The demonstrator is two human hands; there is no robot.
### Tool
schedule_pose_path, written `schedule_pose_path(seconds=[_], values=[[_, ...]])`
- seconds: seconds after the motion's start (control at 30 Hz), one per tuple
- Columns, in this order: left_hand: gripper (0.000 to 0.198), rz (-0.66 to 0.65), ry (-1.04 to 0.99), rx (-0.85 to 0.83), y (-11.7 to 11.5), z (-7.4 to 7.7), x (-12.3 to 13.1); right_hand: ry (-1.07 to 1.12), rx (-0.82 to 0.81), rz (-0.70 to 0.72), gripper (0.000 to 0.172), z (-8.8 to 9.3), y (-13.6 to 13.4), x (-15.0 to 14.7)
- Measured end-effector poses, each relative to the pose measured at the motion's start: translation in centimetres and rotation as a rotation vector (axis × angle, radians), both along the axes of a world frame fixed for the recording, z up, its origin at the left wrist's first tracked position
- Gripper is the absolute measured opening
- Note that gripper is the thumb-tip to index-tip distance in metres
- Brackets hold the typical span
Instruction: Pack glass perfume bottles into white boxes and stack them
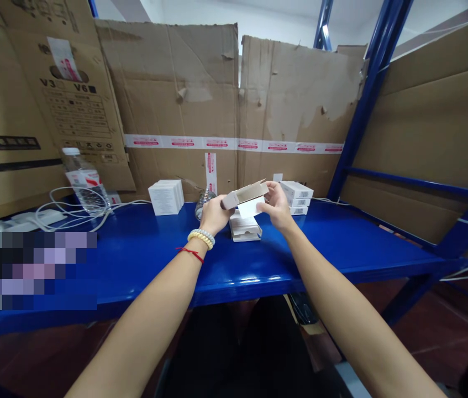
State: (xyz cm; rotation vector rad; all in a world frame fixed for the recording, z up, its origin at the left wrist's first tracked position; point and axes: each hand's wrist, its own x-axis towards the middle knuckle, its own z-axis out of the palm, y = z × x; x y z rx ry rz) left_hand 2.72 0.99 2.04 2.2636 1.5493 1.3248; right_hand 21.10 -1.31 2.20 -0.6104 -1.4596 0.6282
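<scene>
Currently, left hand [215, 214] and right hand [277, 207] fingers are clamped on the ends of a small carton [245, 194], held just above the blue table [341, 237]. Assembly step judged in hand; the open white flap [250, 209] next needs square tucking.

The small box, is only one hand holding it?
No, the left hand and the right hand both grip the small box above the blue shelf.
</scene>
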Motion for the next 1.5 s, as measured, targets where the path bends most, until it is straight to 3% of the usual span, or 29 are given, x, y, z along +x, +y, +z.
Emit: schedule_pose_path(seconds=[0.17,0.33,0.53,0.6,0.77,0.83,1.0,1.17,1.3,1.5], values=[[0.022,0.016,-0.012,-0.054,0.2,0.0,0.0,0.016,0.009,-0.062,0.054,-0.3,0.2,-0.4],[0.020,0.040,0.016,-0.116,0.1,0.2,0.1,0.042,-0.002,-0.180,0.037,-0.3,0.2,-0.6],[0.022,0.024,-0.021,-0.164,-0.2,0.5,0.2,-0.034,-0.012,-0.125,0.042,0.0,-0.6,-0.3],[0.023,0.011,-0.056,-0.190,-0.3,0.6,0.2,-0.091,-0.011,-0.099,0.052,-0.1,-0.7,-0.2],[0.026,-0.047,-0.153,-0.239,-0.5,0.5,0.7,-0.063,-0.063,-0.162,0.112,-0.7,-0.2,-0.9],[0.025,-0.071,-0.162,-0.211,-0.6,0.3,1.0,-0.033,-0.089,-0.162,0.118,-1.1,0.1,-1.2],[0.019,-0.237,-0.131,-0.083,-0.7,-0.5,1.8,-0.070,-0.112,-0.192,0.100,-1.7,0.9,-1.7],[0.043,-0.426,-0.200,-0.062,-0.6,-1.0,2.2,0.059,-0.194,-0.212,0.082,-1.1,0.9,-1.5],[0.045,-0.400,-0.185,0.027,-0.9,-0.8,2.1,0.166,-0.424,-0.060,0.066,-0.3,0.4,-1.1],[0.044,-0.344,-0.045,0.146,-1.2,-0.7,1.9,0.230,-0.538,0.046,0.056,0.0,0.0,-1.0]])
